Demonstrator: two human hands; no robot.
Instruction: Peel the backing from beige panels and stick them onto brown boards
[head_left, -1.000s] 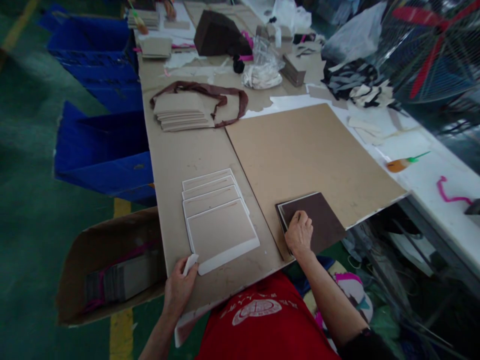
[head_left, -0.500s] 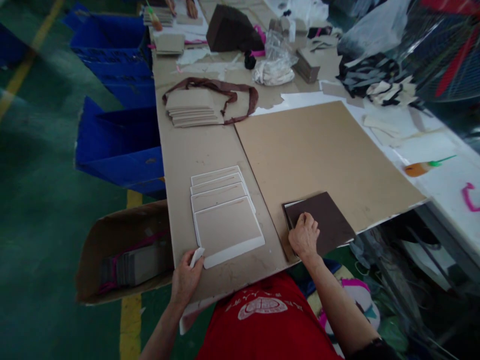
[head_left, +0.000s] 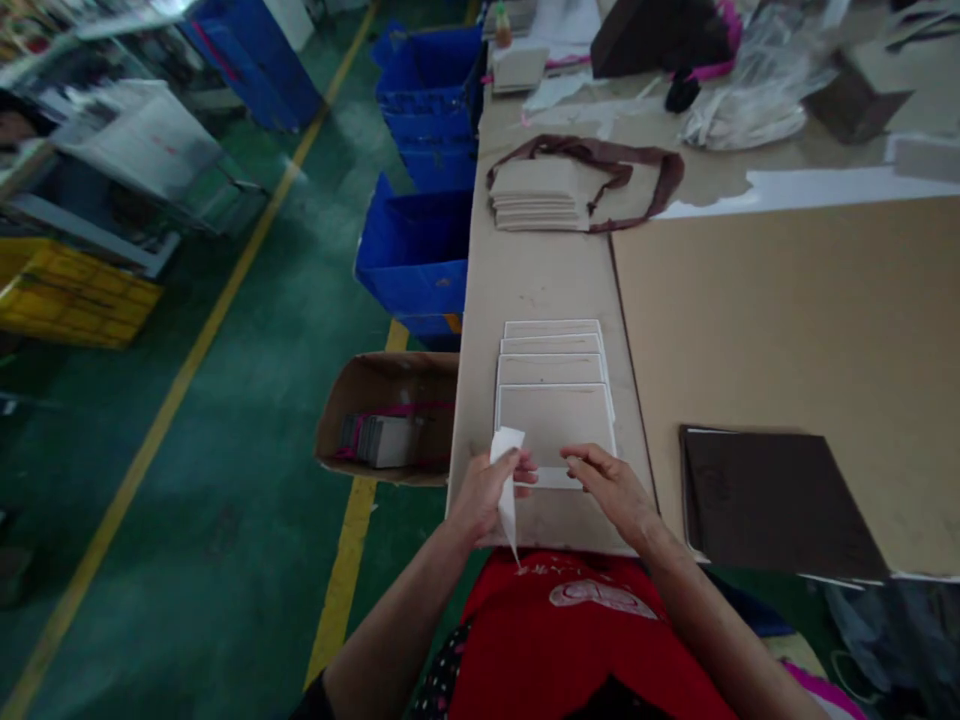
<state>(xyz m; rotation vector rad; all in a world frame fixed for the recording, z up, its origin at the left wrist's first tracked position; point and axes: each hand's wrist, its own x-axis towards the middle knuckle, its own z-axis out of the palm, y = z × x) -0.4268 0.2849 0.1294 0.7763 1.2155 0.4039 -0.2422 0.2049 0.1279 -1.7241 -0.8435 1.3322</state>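
Left hand (head_left: 480, 492) pinches a white paper strip (head_left: 508, 480), peeled off the near-left corner of the front card (head_left: 553, 425). Right hand (head_left: 613, 485) presses fingers flat on that card's near edge, just right of the grip. Best to hold the card down firm and peel low along the edge, so the fanned stack (head_left: 551, 345) beyond stays square on the tabletop (head_left: 525, 270).

Blue bins (head_left: 420, 250), cardboard box (head_left: 386, 415), dark sheets (head_left: 772, 500)
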